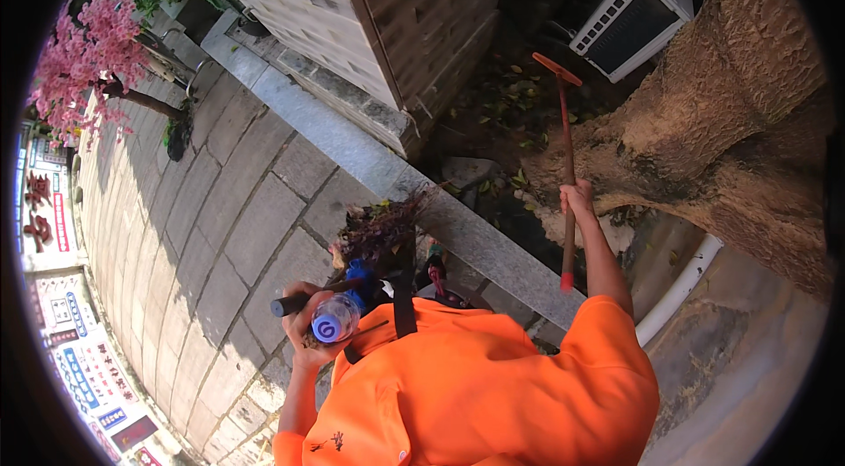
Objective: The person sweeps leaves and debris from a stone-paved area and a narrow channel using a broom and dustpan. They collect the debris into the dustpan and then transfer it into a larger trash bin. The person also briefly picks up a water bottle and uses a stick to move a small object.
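My left hand (304, 325) is closed around the dark handle of a twig broom (378, 233). The same hand carries a clear plastic bottle (336, 318) with a blue cap. The broom's brownish bristles point away from me over the paving, below a blue binding. On the right, my right hand (577, 198) grips the red-brown shaft of a long-handled rake (563, 123). Its narrow orange crosspiece reaches over dark soil and fallen leaves (519, 92); whether it touches them I cannot tell. The teeth, if any, are too small to make out.
A thick tree trunk (704, 114) leans in from the right, beside a white pipe (678, 290). A grey stone curb (334, 127) divides the paving (238, 237) from the soil. Ahead stand a brick pillar (387, 17) and a white outdoor unit (634, 17). A pink-blossomed tree (92, 52) is far left.
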The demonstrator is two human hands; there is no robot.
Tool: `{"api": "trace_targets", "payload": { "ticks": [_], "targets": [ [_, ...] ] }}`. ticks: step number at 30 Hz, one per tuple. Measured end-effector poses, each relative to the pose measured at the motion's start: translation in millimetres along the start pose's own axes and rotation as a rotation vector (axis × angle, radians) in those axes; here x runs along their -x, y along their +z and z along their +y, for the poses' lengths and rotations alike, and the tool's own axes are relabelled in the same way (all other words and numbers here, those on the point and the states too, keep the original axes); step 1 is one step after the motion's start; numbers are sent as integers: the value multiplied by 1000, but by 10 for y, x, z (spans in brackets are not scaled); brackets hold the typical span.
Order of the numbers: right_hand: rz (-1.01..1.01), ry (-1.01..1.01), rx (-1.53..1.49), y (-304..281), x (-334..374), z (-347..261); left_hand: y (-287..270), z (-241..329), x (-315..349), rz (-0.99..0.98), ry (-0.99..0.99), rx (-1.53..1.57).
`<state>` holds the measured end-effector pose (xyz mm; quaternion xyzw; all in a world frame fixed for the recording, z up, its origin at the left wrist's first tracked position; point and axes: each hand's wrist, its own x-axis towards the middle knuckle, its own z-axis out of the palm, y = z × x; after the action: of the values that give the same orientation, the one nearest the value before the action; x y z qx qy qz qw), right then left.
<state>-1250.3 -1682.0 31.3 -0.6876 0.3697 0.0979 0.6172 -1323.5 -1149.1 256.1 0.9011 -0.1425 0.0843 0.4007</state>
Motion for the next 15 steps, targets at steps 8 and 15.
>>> {"api": "trace_targets", "payload": {
  "ticks": [8, 15],
  "targets": [
    [-6, 137, -184, 115, -830, 28, 21, 85, -98, -48, 16, 33],
    [-145, 252, -435, 583, 154, 267, 121, -16, -122, -123, 14, 25]
  ]
}}
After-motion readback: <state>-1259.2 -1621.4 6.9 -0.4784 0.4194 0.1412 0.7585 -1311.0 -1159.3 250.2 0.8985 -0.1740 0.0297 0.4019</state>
